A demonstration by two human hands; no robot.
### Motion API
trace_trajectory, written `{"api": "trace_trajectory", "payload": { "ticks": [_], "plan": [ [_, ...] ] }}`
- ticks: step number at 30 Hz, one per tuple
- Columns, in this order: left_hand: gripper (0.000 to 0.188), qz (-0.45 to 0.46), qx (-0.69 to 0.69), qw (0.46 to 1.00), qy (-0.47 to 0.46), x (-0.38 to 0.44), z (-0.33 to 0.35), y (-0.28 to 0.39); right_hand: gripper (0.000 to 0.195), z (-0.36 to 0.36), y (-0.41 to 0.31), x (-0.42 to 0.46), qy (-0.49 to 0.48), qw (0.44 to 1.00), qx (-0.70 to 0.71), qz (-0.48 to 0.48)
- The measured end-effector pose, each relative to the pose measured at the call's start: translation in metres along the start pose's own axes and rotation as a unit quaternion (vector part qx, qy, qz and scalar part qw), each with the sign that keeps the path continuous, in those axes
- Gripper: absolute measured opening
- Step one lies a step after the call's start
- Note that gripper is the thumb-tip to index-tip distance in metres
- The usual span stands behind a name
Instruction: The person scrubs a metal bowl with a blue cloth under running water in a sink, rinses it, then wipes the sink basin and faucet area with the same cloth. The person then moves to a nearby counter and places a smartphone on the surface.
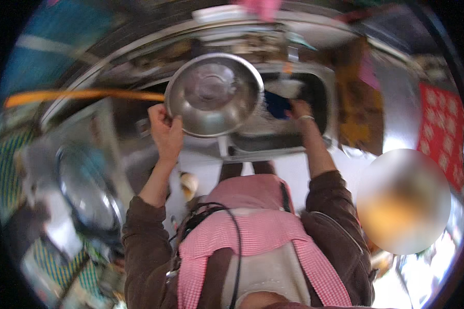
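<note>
My left hand grips the rim of a round stainless steel bowl, thumb on its near left edge. The bowl is tilted so that its inside faces me, above the left part of a metal sink. Over the right basin, my right hand holds a dark blue cloth close to the bowl's right side. Below the cloth the basin looks wet and partly filled; blur hides the detail.
An orange pole or handle runs leftwards from behind the bowl. At the left lies a large round metal vessel. A brown board stands right of the sink, with a red patterned sheet farther right.
</note>
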State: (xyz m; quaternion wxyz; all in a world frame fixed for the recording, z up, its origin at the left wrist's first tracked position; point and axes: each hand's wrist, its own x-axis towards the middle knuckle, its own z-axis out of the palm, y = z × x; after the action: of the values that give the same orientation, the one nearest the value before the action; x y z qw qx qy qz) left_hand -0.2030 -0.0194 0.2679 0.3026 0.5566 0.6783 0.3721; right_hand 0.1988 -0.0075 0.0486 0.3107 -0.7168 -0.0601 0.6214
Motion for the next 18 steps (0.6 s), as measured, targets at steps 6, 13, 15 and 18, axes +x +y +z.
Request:
{"api": "trace_trajectory", "payload": {
  "ticks": [6,13,15,18],
  "plan": [
    [0.041,-0.217,-0.219,0.923,0.231,-0.017,-0.172,-0.047,0.064,0.042,0.003,0.027,-0.048,0.983,-0.178,-0.024],
    [0.013,-0.262,-0.308,0.835,0.373,-0.060,-0.332,-0.184,0.077,0.038,0.003,0.036,-0.041,0.983,-0.169,-0.055],
    [0.013,-0.297,-0.334,0.808,0.384,-0.053,-0.341,-0.195,0.072,0.035,-0.002,0.037,0.023,0.950,-0.303,-0.068],
    [0.020,-0.370,-0.129,0.826,0.404,-0.020,-0.303,-0.165,0.068,0.023,0.000,0.039,-0.098,0.989,-0.068,-0.085]
  ]
}}
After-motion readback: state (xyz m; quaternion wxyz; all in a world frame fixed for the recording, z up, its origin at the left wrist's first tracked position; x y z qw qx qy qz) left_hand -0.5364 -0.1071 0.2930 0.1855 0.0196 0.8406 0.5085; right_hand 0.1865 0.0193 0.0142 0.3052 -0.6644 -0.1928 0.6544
